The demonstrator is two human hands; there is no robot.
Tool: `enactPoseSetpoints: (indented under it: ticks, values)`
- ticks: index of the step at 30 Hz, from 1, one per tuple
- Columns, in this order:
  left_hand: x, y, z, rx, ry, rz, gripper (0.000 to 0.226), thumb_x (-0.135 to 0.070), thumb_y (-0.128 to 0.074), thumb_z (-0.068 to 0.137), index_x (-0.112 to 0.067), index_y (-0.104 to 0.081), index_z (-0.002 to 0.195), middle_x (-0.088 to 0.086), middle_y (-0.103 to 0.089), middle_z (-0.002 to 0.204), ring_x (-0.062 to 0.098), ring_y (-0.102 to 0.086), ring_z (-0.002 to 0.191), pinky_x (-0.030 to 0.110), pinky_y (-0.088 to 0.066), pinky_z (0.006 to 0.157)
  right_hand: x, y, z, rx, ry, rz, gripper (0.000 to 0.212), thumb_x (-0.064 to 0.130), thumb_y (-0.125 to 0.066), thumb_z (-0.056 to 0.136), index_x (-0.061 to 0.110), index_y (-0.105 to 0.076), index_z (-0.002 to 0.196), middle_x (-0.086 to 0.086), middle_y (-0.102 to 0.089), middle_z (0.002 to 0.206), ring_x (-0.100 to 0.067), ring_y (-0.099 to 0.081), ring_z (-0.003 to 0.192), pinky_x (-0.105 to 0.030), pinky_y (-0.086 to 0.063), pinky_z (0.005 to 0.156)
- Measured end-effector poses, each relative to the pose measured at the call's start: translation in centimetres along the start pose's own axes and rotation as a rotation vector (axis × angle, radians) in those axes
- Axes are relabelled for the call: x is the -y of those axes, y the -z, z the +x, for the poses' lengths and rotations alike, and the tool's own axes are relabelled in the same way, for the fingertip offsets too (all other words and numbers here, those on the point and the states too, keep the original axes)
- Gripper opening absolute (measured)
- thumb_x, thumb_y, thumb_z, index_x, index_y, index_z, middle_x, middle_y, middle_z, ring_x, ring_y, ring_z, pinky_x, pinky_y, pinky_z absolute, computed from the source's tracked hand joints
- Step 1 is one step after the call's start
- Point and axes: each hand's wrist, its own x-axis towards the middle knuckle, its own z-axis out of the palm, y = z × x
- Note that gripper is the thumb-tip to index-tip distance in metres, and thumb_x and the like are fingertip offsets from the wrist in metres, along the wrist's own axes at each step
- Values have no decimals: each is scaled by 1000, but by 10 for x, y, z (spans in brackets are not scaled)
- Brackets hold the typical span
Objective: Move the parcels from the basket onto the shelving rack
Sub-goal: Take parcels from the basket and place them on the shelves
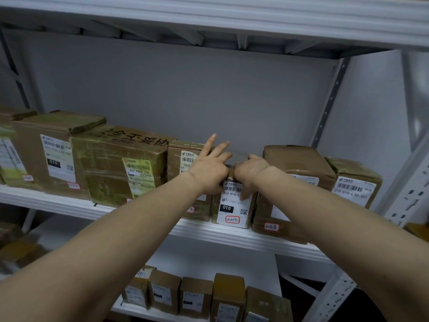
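Task parcel: we are looking at a narrow brown parcel (232, 210) with a white label reading "010" and a red-framed tag "3-27". It is standing upright at the front edge of the middle shelf (69, 205) of the white shelving rack (329, 108).
Its neighbours: it is sitting in the row between the "060" box (181, 159) on its left and the "3-28" box (297, 163) on its right, close against both.
Left hand: our left hand (209, 168) is lying at the parcel's upper left corner. Its fingers are spreading out mostly straight over the top of the "060" box, and its thumb is pointing down beside the parcel's left edge.
Right hand: our right hand (249, 170) is gripping the parcel, with the fingers curling over its top and the thumb pressing on the front label.
Rest of the row: a taped box (120, 168) with a yellow-green label is standing further left, and a box marked "010-010-L30-551" (355, 182) is at the far right.
Lower shelf: a line of small upright boxes (197, 296) is standing there.
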Motion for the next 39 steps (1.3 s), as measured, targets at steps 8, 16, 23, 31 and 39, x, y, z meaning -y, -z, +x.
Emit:
enactPoseSetpoints:
  ticks: [8,16,23,31,39]
  values:
    - [3,-2,0,-31,-22,-50,43,-49,-58,83,-24,-66,117,2,-28,154,25,4,147,52,26,104,1,1,-3,-23,4,-28,67,52,-69,79,18,-45,132,-1,-53,129,-19,-51,120,-35,-27,106]
    - [1,-6,1,-42,-18,-51,47,-49,-59,83,-22,-64,121,2,-29,154,26,3,147,55,22,108,5,0,-4,-2,-4,-49,68,48,-69,81,17,-42,136,-3,-48,136,-18,-45,127,-38,-21,111]
    - [2,-2,-4,-52,-31,-18,58,-56,-56,83,-23,-55,131,3,-25,155,25,7,147,54,24,106,-1,13,-18,13,-46,-25,101,64,-72,67,12,-34,145,-2,-45,142,-18,-41,133,-39,-16,114]
    - [33,22,-43,-189,65,-19,64,-52,-55,83,-18,-51,137,5,-36,149,26,-10,147,43,19,112,-3,58,-32,-269,-27,-19,80,59,-71,72,14,-44,133,-4,-55,127,-22,-53,119,-35,-34,100]
    - [81,-10,-197,4,454,-98,47,-36,-71,69,-9,-69,107,16,-59,123,35,-52,120,50,-29,111,132,110,-11,-575,340,150,41,36,-55,87,14,-52,122,-9,-52,122,-28,-54,113,-33,-38,86]
